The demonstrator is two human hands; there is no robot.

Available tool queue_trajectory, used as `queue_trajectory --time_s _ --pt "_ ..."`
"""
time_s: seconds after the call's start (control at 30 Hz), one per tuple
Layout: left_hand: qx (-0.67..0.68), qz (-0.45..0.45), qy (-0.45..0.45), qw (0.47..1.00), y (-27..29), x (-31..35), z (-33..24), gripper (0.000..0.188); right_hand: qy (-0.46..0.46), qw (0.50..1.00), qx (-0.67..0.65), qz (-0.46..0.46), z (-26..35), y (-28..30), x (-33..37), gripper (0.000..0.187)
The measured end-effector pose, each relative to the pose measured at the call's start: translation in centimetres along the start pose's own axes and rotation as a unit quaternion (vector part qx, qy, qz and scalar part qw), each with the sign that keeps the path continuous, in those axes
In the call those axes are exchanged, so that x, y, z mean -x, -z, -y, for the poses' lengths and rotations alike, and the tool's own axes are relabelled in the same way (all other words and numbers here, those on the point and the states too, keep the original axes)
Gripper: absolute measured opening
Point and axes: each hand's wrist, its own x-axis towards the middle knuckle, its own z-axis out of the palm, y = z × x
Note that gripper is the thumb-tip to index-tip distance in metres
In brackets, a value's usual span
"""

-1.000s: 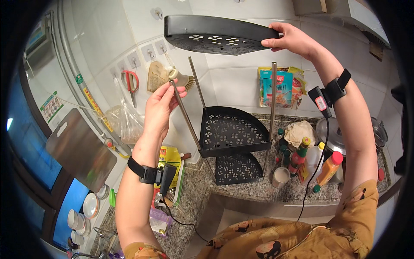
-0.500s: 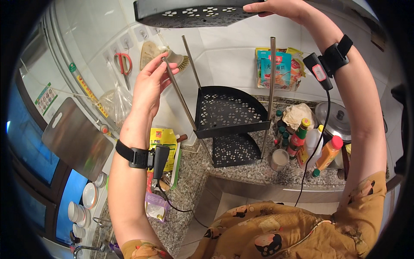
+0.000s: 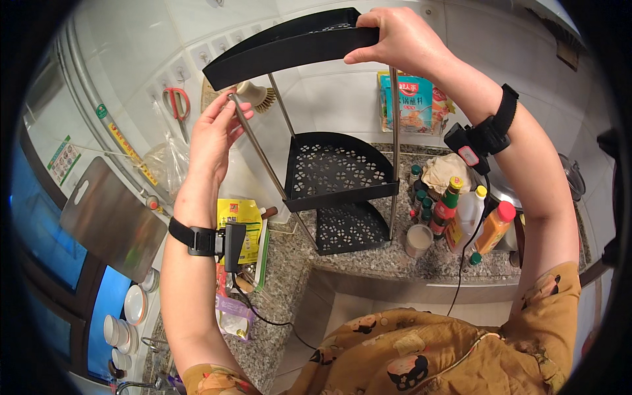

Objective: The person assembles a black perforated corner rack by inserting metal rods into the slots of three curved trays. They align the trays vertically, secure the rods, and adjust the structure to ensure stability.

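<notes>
A black quarter-round corner rack stands on the granite worktop, with a pierced middle shelf [image 3: 339, 168] and a bottom shelf [image 3: 352, 229] joined by metal posts. My left hand [image 3: 214, 128] pinches the top of the front-left metal post [image 3: 258, 148]. Up above, my right hand [image 3: 398, 39] grips the right corner of a loose-looking black top shelf [image 3: 289, 46], thumb below its front wall. That shelf is tilted, its left corner lower and just over my left fingertips. Its right end is near the top of the right post [image 3: 394, 151]; whether they touch is hidden.
Right of the rack are a lidded jar [image 3: 419, 241], a sauce bottle [image 3: 446, 207], a white jug [image 3: 467, 217] and an orange bottle [image 3: 495, 228]. Food packets [image 3: 408, 104] hang on the tiled wall. Red scissors [image 3: 176, 105] and a metal board [image 3: 115, 217] are at left.
My right hand has brought the top shelf down and toward me, over the posts. The left hand keeps its pinch on the post. The whole view has shifted slightly.
</notes>
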Motion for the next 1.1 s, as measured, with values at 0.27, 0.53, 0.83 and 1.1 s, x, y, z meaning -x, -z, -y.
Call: queue_trajectory --time_s 0.27,0.53,0.83,1.1 --pt "-0.015 -0.004 -0.002 1.0 -0.1 0.0 0.7 0.041 -0.034 0.999 0.005 0.02 2.3 3.0 0.3 0.043" --pt "-0.086 0.095 0.026 0.991 0.4 1.4 1.7 0.04 0.079 0.991 0.013 -0.109 3.1 4.5 -1.8 0.039" --pt "-0.092 0.052 -0.037 0.994 -2.5 2.3 2.3 0.039 -0.065 0.984 -0.161 -0.037 5.3 2.7 -5.4 0.038" --pt "-0.046 0.057 -0.064 0.995 -4.0 4.3 1.8 0.03 0.108 0.988 0.011 -0.111 7.7 -0.9 -7.1 0.038"
